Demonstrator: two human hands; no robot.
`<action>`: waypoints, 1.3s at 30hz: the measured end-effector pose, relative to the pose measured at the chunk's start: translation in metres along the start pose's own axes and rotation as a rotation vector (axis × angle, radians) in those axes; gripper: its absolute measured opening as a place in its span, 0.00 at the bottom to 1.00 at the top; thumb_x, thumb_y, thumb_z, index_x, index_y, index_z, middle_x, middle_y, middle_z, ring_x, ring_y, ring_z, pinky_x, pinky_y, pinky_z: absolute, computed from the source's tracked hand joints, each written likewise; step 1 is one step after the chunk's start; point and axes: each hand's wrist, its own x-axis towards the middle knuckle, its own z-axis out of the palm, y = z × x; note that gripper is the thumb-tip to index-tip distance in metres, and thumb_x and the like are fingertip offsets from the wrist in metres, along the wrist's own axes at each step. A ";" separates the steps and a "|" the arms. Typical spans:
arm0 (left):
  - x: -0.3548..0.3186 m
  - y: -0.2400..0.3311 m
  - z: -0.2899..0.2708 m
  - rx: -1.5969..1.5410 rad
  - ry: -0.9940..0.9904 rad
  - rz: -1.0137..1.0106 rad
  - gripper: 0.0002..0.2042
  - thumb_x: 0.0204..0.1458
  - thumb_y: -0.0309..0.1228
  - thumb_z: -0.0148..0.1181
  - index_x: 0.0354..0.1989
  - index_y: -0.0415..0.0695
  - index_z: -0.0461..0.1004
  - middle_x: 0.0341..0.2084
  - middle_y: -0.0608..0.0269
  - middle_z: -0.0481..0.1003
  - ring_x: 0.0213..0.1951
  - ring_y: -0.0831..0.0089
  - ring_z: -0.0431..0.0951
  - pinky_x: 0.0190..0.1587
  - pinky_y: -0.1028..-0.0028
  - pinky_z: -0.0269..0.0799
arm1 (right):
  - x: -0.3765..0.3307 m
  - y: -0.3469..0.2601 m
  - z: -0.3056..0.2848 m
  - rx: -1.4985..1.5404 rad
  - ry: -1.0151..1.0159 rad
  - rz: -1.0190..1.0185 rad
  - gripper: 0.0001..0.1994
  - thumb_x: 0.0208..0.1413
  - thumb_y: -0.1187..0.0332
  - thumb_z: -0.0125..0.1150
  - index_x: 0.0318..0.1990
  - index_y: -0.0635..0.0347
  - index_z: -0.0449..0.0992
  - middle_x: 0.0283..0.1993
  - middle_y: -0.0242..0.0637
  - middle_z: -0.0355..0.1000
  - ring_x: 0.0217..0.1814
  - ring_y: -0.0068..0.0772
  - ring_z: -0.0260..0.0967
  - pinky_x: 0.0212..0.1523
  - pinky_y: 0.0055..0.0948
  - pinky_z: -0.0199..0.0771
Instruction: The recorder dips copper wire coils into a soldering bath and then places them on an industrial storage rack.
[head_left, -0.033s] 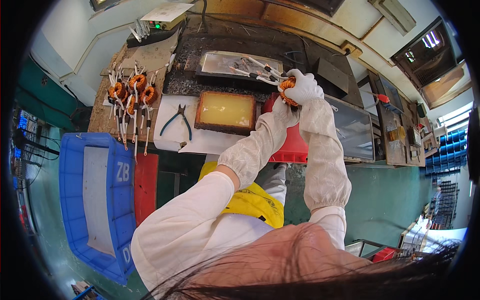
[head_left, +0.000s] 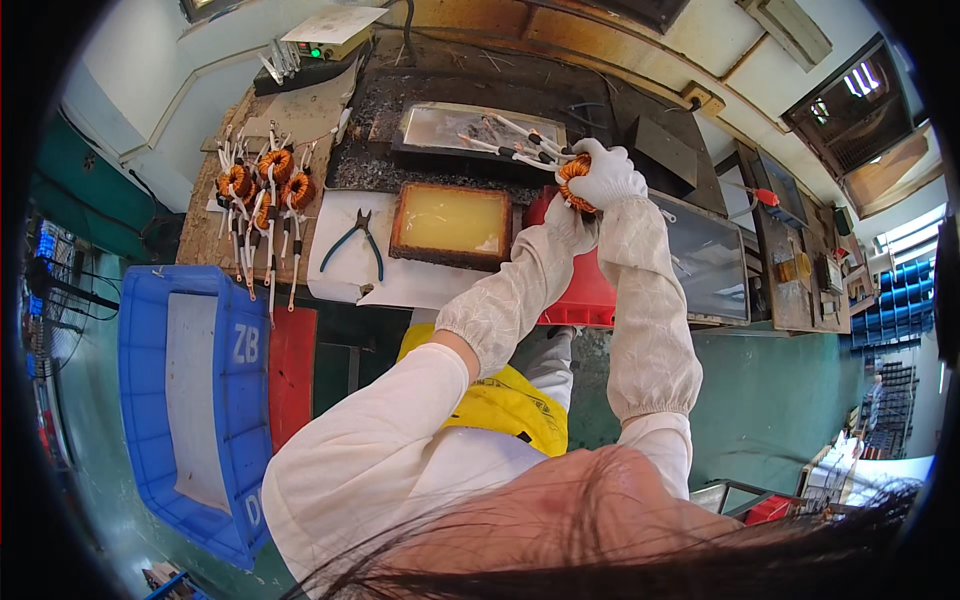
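A copper-wound toroidal coil [head_left: 573, 174] is held up at the right end of the solder pot [head_left: 430, 161]. My right hand [head_left: 612, 176], in a white glove, wraps over its top and right side. Below it, my left hand [head_left: 571, 226] closes on the coil's lower edge; its fingers are partly hidden. From the coil, white-sleeved leads with black bands [head_left: 519, 153] stretch left over the pot's silvery surface, their bare copper ends at or just above it. I cannot tell whether the tips touch the metal.
A tray of yellowish liquid [head_left: 450, 222] and pliers [head_left: 354, 246] lie nearer me. Several finished-looking coils [head_left: 268, 190] sit at left, above a blue crate [head_left: 232, 420]. Under my hands is a red bin [head_left: 585, 296]; a dark block [head_left: 660, 155] stands to the right.
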 end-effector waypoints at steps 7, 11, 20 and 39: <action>0.008 0.003 -0.013 0.039 0.020 0.052 0.19 0.66 0.44 0.43 0.61 0.49 0.62 0.53 0.60 0.72 0.53 0.63 0.75 0.56 0.58 0.75 | 0.000 -0.007 -0.004 -0.052 -0.032 0.007 0.32 0.44 0.46 0.68 0.60 0.37 0.71 0.58 0.51 0.67 0.61 0.54 0.68 0.59 0.44 0.69; 0.006 0.000 -0.012 0.040 0.027 0.060 0.19 0.66 0.44 0.43 0.60 0.50 0.63 0.52 0.60 0.72 0.53 0.64 0.75 0.57 0.59 0.74 | 0.006 -0.002 0.004 -0.066 -0.001 0.007 0.33 0.41 0.43 0.70 0.58 0.35 0.71 0.56 0.51 0.68 0.58 0.55 0.70 0.56 0.45 0.71; -0.004 -0.007 0.016 0.161 0.091 0.132 0.20 0.67 0.45 0.40 0.63 0.51 0.61 0.55 0.60 0.70 0.57 0.61 0.72 0.61 0.56 0.70 | 0.009 -0.006 0.000 -0.055 -0.056 0.075 0.32 0.45 0.48 0.67 0.60 0.38 0.71 0.58 0.51 0.66 0.61 0.55 0.66 0.59 0.46 0.67; 0.123 0.030 -0.105 0.375 -0.514 0.100 0.32 0.48 0.50 0.65 0.63 0.61 0.65 0.56 0.58 0.67 0.59 0.60 0.68 0.58 0.58 0.68 | 0.004 -0.025 -0.006 -0.116 -0.059 0.099 0.31 0.45 0.47 0.67 0.60 0.34 0.71 0.58 0.47 0.68 0.60 0.50 0.70 0.58 0.43 0.70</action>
